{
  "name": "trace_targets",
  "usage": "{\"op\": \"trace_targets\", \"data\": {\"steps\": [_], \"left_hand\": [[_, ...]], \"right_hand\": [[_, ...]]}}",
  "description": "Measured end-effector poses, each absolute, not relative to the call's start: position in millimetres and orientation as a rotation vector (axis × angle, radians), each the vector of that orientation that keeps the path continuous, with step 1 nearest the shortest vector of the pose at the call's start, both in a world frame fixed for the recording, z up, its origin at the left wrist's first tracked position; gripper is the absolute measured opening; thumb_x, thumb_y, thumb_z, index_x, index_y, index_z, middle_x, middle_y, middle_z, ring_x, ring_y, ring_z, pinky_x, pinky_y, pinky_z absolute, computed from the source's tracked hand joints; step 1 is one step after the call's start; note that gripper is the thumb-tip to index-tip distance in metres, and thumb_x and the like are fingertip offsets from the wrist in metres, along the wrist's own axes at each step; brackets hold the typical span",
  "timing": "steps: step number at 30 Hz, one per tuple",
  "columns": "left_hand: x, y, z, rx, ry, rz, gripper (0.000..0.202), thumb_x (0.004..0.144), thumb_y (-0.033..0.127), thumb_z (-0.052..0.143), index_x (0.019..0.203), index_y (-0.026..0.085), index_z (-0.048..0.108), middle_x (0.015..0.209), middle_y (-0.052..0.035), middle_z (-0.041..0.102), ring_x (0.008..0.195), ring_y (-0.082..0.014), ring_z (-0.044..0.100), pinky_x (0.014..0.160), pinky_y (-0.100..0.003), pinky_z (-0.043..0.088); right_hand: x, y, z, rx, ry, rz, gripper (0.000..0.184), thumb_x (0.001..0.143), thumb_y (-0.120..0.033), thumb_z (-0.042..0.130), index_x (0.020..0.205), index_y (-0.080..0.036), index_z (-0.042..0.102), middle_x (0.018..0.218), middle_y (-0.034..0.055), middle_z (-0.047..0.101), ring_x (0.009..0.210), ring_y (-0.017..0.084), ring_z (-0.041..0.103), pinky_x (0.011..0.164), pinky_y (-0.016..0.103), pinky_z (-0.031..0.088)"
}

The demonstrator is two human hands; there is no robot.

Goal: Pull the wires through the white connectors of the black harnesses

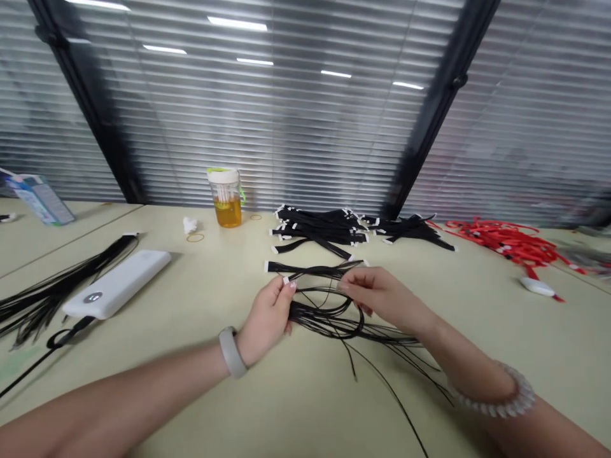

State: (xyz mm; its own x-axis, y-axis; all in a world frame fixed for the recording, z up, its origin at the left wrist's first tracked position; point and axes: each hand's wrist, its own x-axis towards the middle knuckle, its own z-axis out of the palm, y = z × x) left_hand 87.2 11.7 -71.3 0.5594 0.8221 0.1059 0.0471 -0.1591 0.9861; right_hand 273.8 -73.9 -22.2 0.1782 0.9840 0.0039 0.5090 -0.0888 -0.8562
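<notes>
Thin black cables [324, 317] lie in a looped bundle at the middle of the table, their loose ends trailing to the right and toward me. My left hand [267, 313] is closed around the left end of this bundle. Between its thumb and finger a small white connector [286, 280] shows. At the bundle's right side my right hand [382, 296] is closed in a pinch on strands of the black cable; its fingertips are partly hidden. Just beyond both hands lies a separate black cable strip [305, 270] with white ends.
Behind are piles of black cables [319, 226] with white connectors. Red cables [506, 242] and a white oval object [538, 286] lie right. A bottle of amber liquid [228, 207] stands at the back. Left are a white power bank [121, 280], more black wires [57, 286] and a carton [42, 198].
</notes>
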Motion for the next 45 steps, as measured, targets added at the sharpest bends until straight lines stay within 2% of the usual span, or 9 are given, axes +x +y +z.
{"op": "trace_targets", "data": {"steps": [5, 12, 17, 23, 28, 31, 35, 39, 45], "left_hand": [[82, 10, -75, 1.624, 0.693, 0.888, 0.035, 0.088, 0.049, 0.041, 0.073, 0.017, 0.038, 0.060, 0.0063, 0.037, 0.038, -0.0040, 0.040, 0.034, -0.015, 0.035], [77, 4, -77, 1.616, 0.678, 0.946, 0.035, 0.089, 0.052, 0.040, 0.083, 0.018, 0.043, 0.068, 0.0043, 0.044, 0.039, -0.0034, 0.042, 0.033, -0.015, 0.037], [76, 2, -79, 1.613, 0.645, 0.941, 0.034, 0.090, 0.051, 0.039, 0.086, 0.018, 0.043, 0.069, 0.0044, 0.044, 0.038, -0.0034, 0.043, 0.033, -0.015, 0.039], [75, 0, -79, 1.626, 0.613, 0.969, 0.034, 0.090, 0.052, 0.039, 0.086, 0.018, 0.043, 0.069, 0.0039, 0.047, 0.037, -0.0034, 0.043, 0.032, -0.015, 0.039], [73, -3, -76, 1.662, 0.576, 0.942, 0.032, 0.089, 0.050, 0.041, 0.087, 0.018, 0.045, 0.068, 0.0034, 0.047, 0.038, -0.0047, 0.045, 0.034, -0.017, 0.041], [71, -4, -75, 1.679, 0.555, 0.940, 0.031, 0.089, 0.049, 0.041, 0.088, 0.019, 0.046, 0.066, 0.0038, 0.046, 0.037, -0.0055, 0.046, 0.034, -0.018, 0.041], [69, -5, -76, 1.735, 0.502, 0.916, 0.028, 0.091, 0.045, 0.040, 0.089, 0.018, 0.047, 0.060, 0.0045, 0.046, 0.038, -0.0072, 0.050, 0.036, -0.018, 0.040], [69, -4, -78, 1.717, 0.499, 0.924, 0.027, 0.091, 0.044, 0.041, 0.091, 0.018, 0.048, 0.065, 0.0023, 0.049, 0.040, -0.0073, 0.051, 0.038, -0.019, 0.042], [66, -6, -80, 1.816, 0.499, 0.899, 0.024, 0.092, 0.041, 0.039, 0.094, 0.019, 0.049, 0.064, 0.0023, 0.050, 0.041, -0.0086, 0.053, 0.038, -0.020, 0.041]], "right_hand": [[277, -76, -30, -1.582, -1.183, 1.185, 0.035, 0.078, -0.049, 0.052, 0.068, -0.017, 0.043, 0.056, -0.0042, 0.038, 0.048, 0.007, 0.037, 0.046, 0.021, 0.036], [271, -75, -30, -1.498, -1.137, 1.236, 0.029, 0.080, -0.039, 0.057, 0.069, -0.012, 0.056, 0.065, 0.0020, 0.052, 0.058, 0.007, 0.046, 0.055, 0.020, 0.039], [268, -75, -34, -1.470, -0.986, 1.312, 0.025, 0.083, -0.041, 0.051, 0.085, -0.016, 0.053, 0.064, -0.0033, 0.043, 0.048, 0.004, 0.035, 0.044, 0.017, 0.032], [271, -79, -35, -1.444, -1.113, 1.540, 0.024, 0.081, -0.037, 0.056, 0.094, -0.016, 0.055, 0.062, -0.0015, 0.050, 0.048, 0.007, 0.041, 0.042, 0.019, 0.032], [258, -88, -27, -1.482, -1.640, 1.098, 0.025, 0.079, -0.035, 0.064, 0.073, -0.014, 0.052, 0.064, -0.0021, 0.049, 0.057, 0.006, 0.041, 0.051, 0.019, 0.033], [248, -95, -23, -1.493, -1.868, 0.685, 0.024, 0.084, -0.036, 0.056, 0.074, -0.015, 0.051, 0.068, -0.0008, 0.051, 0.062, 0.008, 0.044, 0.055, 0.020, 0.034], [241, -99, -24, -1.463, -2.009, 0.419, 0.018, 0.086, -0.033, 0.054, 0.080, -0.016, 0.055, 0.076, 0.0008, 0.058, 0.069, 0.010, 0.050, 0.066, 0.023, 0.039], [241, -100, -24, -1.485, -2.031, 0.491, 0.014, 0.086, -0.026, 0.052, 0.075, -0.017, 0.052, 0.074, -0.0007, 0.057, 0.068, 0.009, 0.049, 0.065, 0.022, 0.038], [242, -103, -21, -1.540, -1.884, 0.895, 0.027, 0.088, -0.028, 0.049, 0.065, -0.015, 0.041, 0.059, -0.0042, 0.037, 0.055, 0.006, 0.032, 0.049, 0.021, 0.027]]}}
